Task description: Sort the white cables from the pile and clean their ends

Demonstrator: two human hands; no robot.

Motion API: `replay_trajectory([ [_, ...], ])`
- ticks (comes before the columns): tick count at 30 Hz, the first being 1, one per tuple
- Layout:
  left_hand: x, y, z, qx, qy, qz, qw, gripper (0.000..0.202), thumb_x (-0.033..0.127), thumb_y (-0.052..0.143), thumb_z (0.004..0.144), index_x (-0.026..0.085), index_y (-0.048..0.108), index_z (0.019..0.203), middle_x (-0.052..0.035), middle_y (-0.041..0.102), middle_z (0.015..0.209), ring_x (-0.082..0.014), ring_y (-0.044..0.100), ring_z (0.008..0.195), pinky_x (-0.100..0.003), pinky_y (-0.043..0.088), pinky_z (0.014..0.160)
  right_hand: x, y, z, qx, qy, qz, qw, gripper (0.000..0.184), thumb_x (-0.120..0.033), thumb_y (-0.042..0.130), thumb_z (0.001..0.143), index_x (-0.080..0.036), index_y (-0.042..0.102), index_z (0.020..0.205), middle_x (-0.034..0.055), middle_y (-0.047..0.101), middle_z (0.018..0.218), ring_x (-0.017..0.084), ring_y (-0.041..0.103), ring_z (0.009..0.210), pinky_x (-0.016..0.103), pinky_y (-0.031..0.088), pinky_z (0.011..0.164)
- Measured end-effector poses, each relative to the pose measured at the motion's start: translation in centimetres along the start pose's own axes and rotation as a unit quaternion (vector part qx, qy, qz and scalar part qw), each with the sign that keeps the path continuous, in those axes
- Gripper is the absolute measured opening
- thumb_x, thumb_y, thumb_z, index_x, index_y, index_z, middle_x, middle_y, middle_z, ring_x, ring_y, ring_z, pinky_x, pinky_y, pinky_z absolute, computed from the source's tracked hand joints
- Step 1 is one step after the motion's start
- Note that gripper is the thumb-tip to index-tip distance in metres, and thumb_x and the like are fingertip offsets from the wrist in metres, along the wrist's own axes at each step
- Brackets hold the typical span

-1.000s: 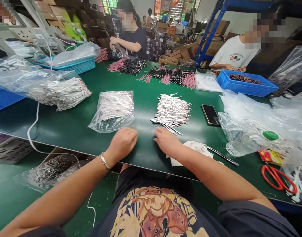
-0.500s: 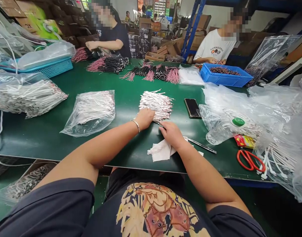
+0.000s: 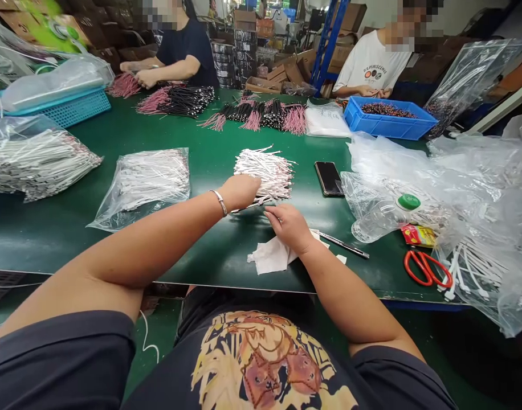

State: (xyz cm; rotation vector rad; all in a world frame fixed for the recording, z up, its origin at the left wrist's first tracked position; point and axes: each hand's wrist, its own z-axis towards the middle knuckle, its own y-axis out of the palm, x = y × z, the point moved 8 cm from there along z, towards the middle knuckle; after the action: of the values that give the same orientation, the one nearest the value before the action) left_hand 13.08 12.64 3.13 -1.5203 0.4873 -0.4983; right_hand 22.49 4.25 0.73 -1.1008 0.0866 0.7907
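A green worktop [image 3: 43, 239] is occupied by a loose pile of white-sheathed cables [image 3: 264, 173] at its middle, with a transparent plastic bag of similar cables [image 3: 143, 185] to the left. The left hand [image 3: 240, 191] is curled at the pile's near edge; whether cables are gripped cannot be told. The right hand [image 3: 289, 228] is half-closed just in front of the pile, its hold also undetermined, beside a white tissue [image 3: 272, 256]. A slim metal tool [image 3: 344, 245] is placed to the right.
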Motion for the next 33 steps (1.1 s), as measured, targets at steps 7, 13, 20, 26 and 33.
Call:
replay_trajectory([
  [7,-1.3,-0.9,-0.2,-0.045,-0.019,-0.151,0.987,0.020,0.034,0.051,0.081,0.016,0.061,0.080,-0.0029,0.061,0.066,-0.0154,0.053,0.060,-0.023,0.036,0.055,1.8,1.0,-0.2,-0.022,0.112,0.154,0.982,0.024,-0.030,0.052,0.087,-0.018,0.069,0.097,0.0105,0.067,0.091,0.025,0.057,0.093,0.038,0.040,0.089],
  [13,-0.2,-0.4,-3.1,-0.035,-0.012,-0.298,0.954,0.028,0.040,0.044,0.085,0.016,0.056,0.082,0.0010,0.054,0.062,-0.0105,0.045,0.052,-0.021,0.036,0.051,3.8,2.2,-0.2,-0.007,0.228,0.274,0.934,0.036,-0.039,0.053,0.084,-0.017,0.063,0.110,0.0095,0.067,0.091,0.021,0.060,0.087,0.034,0.046,0.077],
  [20,0.5,1.9,-5.0,-0.032,0.009,-0.406,0.913,0.027,0.039,0.046,0.085,0.015,0.055,0.079,-0.0011,0.056,0.064,-0.0105,0.049,0.054,-0.020,0.038,0.051,2.6,4.0,0.2,-0.107,0.310,0.426,0.843,0.030,-0.040,0.070,0.066,-0.016,0.063,0.084,0.0024,0.064,0.073,0.009,0.055,0.054,0.018,0.034,0.043],
  [26,-0.3,0.6,-6.3,0.068,-0.010,-0.424,0.903,0.026,0.036,0.045,0.087,0.017,0.049,0.071,0.0009,0.050,0.061,-0.0104,0.044,0.054,-0.022,0.035,0.052,3.2,5.3,0.2,-0.089,0.402,0.436,0.800,0.022,-0.030,0.067,0.073,-0.017,0.049,0.067,-0.0006,0.061,0.061,0.007,0.057,0.050,0.015,0.040,0.044],
  [33,-1.7,-2.3,-10.3,0.207,-0.033,-0.412,0.887,0.027,0.038,0.041,0.090,0.018,0.049,0.075,0.0007,0.048,0.068,-0.0120,0.044,0.063,-0.025,0.036,0.060,3.4,4.3,0.1,-0.107,0.451,0.412,0.784,0.027,-0.036,0.060,0.081,-0.016,0.051,0.065,0.0034,0.060,0.053,0.009,0.055,0.043,0.016,0.038,0.036],
])
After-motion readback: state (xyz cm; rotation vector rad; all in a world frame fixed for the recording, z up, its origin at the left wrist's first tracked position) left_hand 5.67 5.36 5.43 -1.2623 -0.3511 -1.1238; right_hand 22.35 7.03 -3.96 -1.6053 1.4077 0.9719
